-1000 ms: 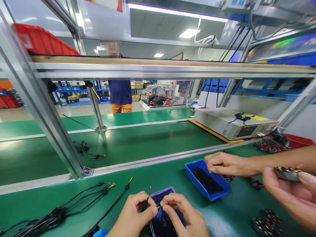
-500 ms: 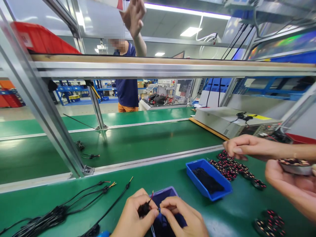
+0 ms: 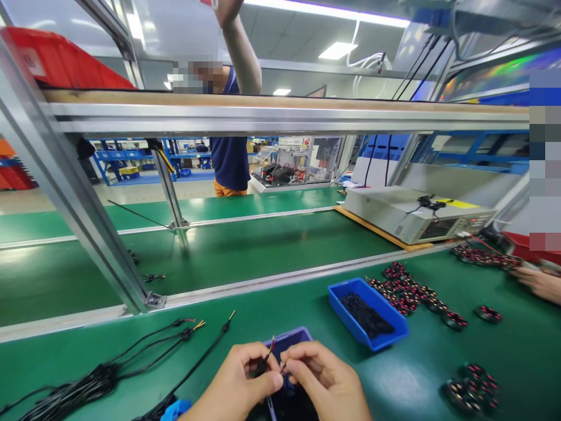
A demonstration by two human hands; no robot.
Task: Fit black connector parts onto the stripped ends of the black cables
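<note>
My left hand [image 3: 239,377] is closed on a black cable [image 3: 263,366] whose end shows thin red and yellow wires pointing up. Close beside it, my right hand [image 3: 331,377] pinches something small and dark at the cable; the fingertips hide most of it. Both hands are over a purple bin [image 3: 289,335] with dark contents. To the left lies a bundle of black cables [image 3: 90,386] with bare coloured wire ends. A single black cable [image 3: 201,353] runs alongside, near a blue object [image 3: 176,409] by my left wrist.
A blue bin [image 3: 397,340] of black pieces stands right of my hands. Round copper-wound coils [image 3: 405,292] lie beyond it, with more coils [image 3: 473,389] at lower right. A co-worker's hand [image 3: 541,283] is at the right edge. A metal frame post [image 3: 100,204] rises at left.
The co-worker's hands at right have drawn back toward the edge, and a single coil now lies on the table there. The person behind has raised an arm higher. My hands keep their grip.
</note>
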